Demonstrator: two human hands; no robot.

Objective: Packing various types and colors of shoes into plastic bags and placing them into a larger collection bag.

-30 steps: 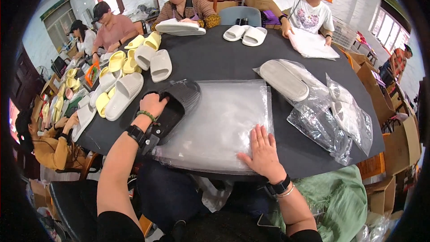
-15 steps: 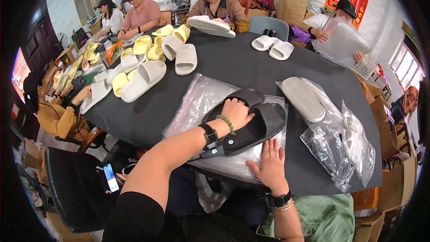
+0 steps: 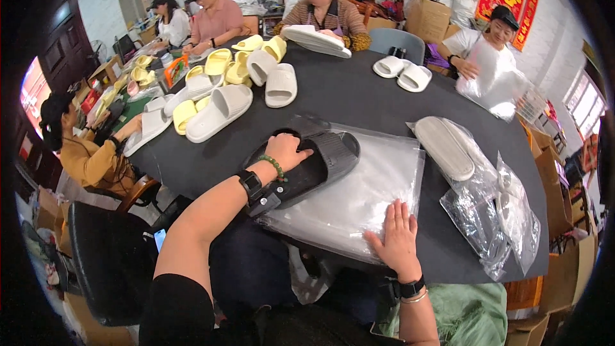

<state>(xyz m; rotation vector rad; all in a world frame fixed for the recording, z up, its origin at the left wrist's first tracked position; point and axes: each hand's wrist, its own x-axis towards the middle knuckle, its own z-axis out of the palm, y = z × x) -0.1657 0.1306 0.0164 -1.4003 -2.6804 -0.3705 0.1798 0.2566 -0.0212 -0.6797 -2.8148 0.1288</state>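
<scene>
A pair of black slippers [image 3: 307,163] is grasped by the left hand [image 3: 285,152], fingers clenched on the upper one, and held at the mouth of the clear plastic bag [image 3: 362,198]. The bag is pinned flat by the right hand [image 3: 397,240], fingers spread open. Insertion seems unfinished. Since half a second ago, the slippers have been shifted left toward the bag's left edge.

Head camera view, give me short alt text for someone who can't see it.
A person's left hand grips a dark grey slipper lying on a stack of clear plastic bags, while the right hand lies flat on the stack. Around the black round table, other people handle white and yellow slippers.
</scene>
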